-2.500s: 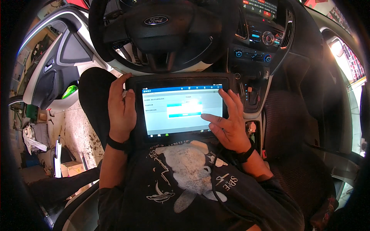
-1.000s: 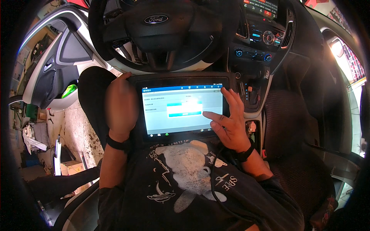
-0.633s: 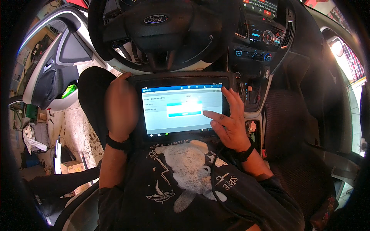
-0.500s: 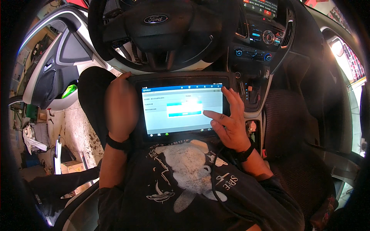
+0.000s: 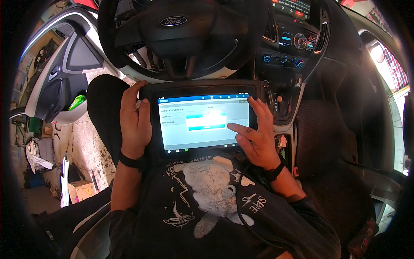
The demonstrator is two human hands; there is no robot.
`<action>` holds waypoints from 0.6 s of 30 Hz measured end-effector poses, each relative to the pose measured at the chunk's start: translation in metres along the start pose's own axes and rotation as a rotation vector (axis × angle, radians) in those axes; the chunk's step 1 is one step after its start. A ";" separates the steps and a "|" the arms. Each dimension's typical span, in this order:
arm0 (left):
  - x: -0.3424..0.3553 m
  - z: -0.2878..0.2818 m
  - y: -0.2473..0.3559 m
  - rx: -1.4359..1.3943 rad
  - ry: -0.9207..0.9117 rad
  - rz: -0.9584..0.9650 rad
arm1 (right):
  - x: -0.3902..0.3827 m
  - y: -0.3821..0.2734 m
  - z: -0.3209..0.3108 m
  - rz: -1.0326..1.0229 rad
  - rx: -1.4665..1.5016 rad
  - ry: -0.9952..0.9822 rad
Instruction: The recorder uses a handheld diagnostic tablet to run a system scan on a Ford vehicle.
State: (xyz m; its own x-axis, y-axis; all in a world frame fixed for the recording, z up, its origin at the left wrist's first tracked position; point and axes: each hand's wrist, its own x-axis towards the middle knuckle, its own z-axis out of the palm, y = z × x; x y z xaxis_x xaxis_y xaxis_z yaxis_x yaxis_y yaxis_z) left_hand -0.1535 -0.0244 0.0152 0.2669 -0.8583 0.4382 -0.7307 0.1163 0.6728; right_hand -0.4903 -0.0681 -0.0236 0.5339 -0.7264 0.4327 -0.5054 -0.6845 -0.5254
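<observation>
My tablet [image 5: 205, 140] sits between my shirt [image 5: 213, 194] and the steering wheel [image 5: 181, 41]. Left hand [image 5: 136, 123]: partly curled, clasping the tablet's left edge near its top left corner; underside of the grip hidden. Right hand [image 5: 261, 142]: loosely spread at the right edge, gripping nothing I can see; index finger [image 5: 242, 131] beside the pop-up [image 5: 206, 122], contact with the glass uncertain. Change over the last seconds: fingertip slightly up and right, off the pop-up, which looks unchanged. Reading: its prompt probably remains unanswered, on-screen work paused.

Black-framed tablet [image 5: 202, 121], landscape, alight in blue and white, near the steering wheel [image 5: 177, 39].
</observation>
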 end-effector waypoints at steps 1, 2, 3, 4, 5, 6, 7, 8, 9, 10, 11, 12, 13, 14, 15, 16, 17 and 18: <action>0.000 0.000 0.000 0.004 -0.003 -0.007 | 0.000 0.000 -0.001 -0.004 -0.002 0.001; 0.000 0.000 0.000 0.004 -0.003 -0.007 | 0.000 0.000 -0.001 -0.004 -0.003 0.001; -0.001 0.000 0.000 -0.007 -0.004 -0.028 | 0.000 0.000 -0.001 -0.004 -0.002 0.002; -0.001 0.000 0.001 -0.019 -0.005 -0.050 | 0.000 0.000 -0.001 -0.004 -0.002 0.002; -0.001 0.001 0.002 -0.019 -0.005 -0.050 | 0.000 0.000 0.000 -0.004 -0.001 0.002; -0.001 0.001 0.003 -0.027 0.015 -0.034 | 0.000 0.000 0.000 -0.006 0.001 0.005; -0.001 0.001 0.003 -0.035 0.035 -0.018 | 0.000 0.000 0.001 -0.008 0.003 0.007; 0.000 0.001 0.002 -0.035 0.035 -0.019 | 0.000 0.000 0.000 -0.008 0.003 0.007; 0.000 0.001 0.000 -0.014 0.040 0.010 | 0.000 0.000 0.000 -0.006 0.001 0.002; 0.000 0.001 -0.001 0.007 0.046 0.040 | 0.000 0.000 0.000 -0.005 -0.001 -0.002; 0.000 0.002 -0.001 0.007 0.045 0.039 | 0.000 0.000 0.001 -0.004 -0.001 -0.002; -0.001 0.002 -0.001 0.006 0.041 0.021 | 0.000 0.001 0.001 -0.003 0.000 -0.002; -0.001 0.002 -0.001 0.006 0.037 0.003 | 0.000 0.002 0.002 -0.002 0.001 -0.002; -0.001 0.002 0.000 0.005 0.036 0.003 | 0.000 0.001 0.002 -0.001 0.000 -0.002; -0.001 0.002 0.000 0.010 0.036 0.003 | 0.000 0.001 0.001 0.001 -0.006 -0.004; -0.001 0.001 0.001 0.016 0.035 0.003 | 0.000 0.001 0.001 0.004 -0.013 -0.006; -0.001 0.002 0.000 0.017 0.035 0.003 | 0.000 0.000 0.001 0.004 -0.012 -0.006; -0.001 0.002 0.000 0.004 0.038 0.000 | 0.000 0.000 0.001 0.004 -0.011 -0.008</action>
State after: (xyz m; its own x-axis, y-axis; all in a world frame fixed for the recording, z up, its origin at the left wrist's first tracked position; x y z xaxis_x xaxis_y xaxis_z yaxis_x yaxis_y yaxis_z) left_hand -0.1551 -0.0247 0.0140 0.2911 -0.8385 0.4606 -0.7331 0.1138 0.6705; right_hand -0.4900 -0.0681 -0.0247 0.5373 -0.7287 0.4246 -0.5148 -0.6821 -0.5193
